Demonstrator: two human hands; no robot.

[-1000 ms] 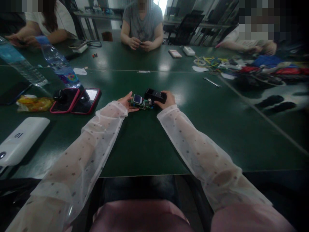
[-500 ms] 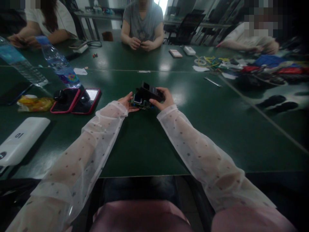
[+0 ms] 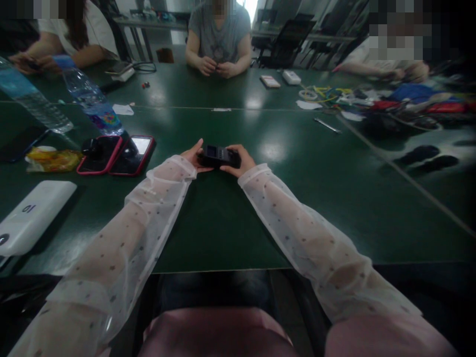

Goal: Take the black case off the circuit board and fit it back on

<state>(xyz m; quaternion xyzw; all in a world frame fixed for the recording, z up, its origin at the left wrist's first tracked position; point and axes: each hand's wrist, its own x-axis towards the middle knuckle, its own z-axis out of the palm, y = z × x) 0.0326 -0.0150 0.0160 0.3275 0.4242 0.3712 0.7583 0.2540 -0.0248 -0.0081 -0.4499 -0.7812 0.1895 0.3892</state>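
Note:
A black casing [image 3: 220, 154] with a small window near its left end lies level between my two hands, over the green table [image 3: 219, 218]. My left hand [image 3: 195, 156] holds the left end, thumb raised beside it and fingers below. At the right end, my right hand [image 3: 240, 159] grips the casing between thumb and fingers. The green circuit board is hidden beneath the casing.
Two red-edged phones [image 3: 133, 154], a yellow packet [image 3: 54, 159], a white device [image 3: 39, 215] and two water bottles [image 3: 91, 99] stand or lie at left. Cables [image 3: 327, 94] and a metal tool [image 3: 327, 125] are at right. People sit across the table.
The black casing has come down from a tilt over the circuit board and now covers it. My right hand has moved slightly down and left with it.

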